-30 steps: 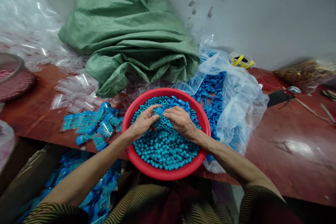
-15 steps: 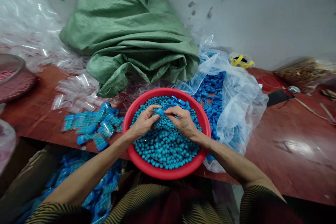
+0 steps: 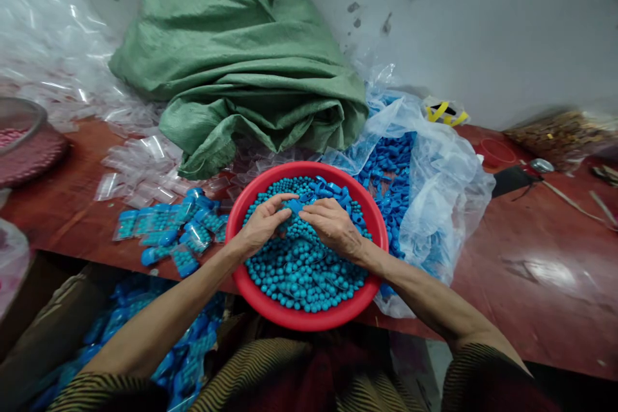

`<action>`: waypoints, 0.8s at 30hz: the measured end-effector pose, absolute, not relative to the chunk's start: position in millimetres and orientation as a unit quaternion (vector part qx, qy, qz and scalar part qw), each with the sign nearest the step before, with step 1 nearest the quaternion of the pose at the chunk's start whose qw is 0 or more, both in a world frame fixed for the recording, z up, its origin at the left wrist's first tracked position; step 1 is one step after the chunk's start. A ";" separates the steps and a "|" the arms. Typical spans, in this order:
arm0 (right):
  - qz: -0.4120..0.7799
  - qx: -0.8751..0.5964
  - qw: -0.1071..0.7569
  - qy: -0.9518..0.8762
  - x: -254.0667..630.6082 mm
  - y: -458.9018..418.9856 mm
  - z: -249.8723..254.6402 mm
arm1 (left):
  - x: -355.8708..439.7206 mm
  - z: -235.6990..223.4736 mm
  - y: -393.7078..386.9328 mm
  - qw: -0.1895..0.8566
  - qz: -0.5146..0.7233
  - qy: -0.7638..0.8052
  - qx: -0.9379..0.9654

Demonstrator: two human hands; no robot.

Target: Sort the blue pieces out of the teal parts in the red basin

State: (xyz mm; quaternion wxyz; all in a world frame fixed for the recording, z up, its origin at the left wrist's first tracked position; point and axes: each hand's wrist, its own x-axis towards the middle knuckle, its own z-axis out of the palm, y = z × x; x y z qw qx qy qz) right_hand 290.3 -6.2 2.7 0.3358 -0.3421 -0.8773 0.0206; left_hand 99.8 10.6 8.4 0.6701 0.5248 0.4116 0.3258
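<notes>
holding anything?

left hand (image 3: 264,223), nearly closed, pinched a blue-capped piece (image 3: 295,207); right hand (image 3: 334,224) curled close beside it, grip unclear.

risk?

a slack left pinch could have dropped it among the beads (image 3: 304,273) under both hands.

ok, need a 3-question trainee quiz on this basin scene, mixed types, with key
1. True or false: the left hand and the right hand are both over the red basin.

2. Multiple choice: what colour are the round beads filling most of the basin?
A) Pink
B) Turquoise
C) Yellow

3. Fill in: seen from the person, the bead-filled containers with blue ends, lying on the red-brown table, are to the ____ of the basin.

Key: 1. True. 2. B. 3. left.
</notes>
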 end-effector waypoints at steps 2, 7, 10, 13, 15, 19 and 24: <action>0.032 -0.351 0.350 -0.868 288.7 -7.4 4.5 | 100.1 8.2 10.9 0.664 0.324 0.413 0.533; 0.100 -0.392 0.415 -0.815 284.2 -7.2 3.1 | 102.5 8.1 10.1 0.651 0.316 0.407 0.558; 0.074 -0.383 0.401 -0.829 285.0 -6.8 0.2 | 102.4 8.6 9.4 0.668 0.308 0.403 0.545; 0.027 -0.362 0.368 -0.856 287.3 -6.0 0.3 | 100.8 8.6 9.1 0.695 0.296 0.395 0.524; 0.011 -0.346 0.361 -0.866 288.7 -4.9 2.0 | 99.7 8.2 9.3 0.704 0.297 0.388 0.515; 0.010 -0.311 0.388 -0.868 289.7 -3.5 5.3 | 99.6 7.4 9.3 0.704 0.311 0.380 0.513; 0.100 -0.336 0.428 -0.833 286.3 -6.2 8.9 | 102.4 7.9 8.9 0.680 0.333 0.378 0.533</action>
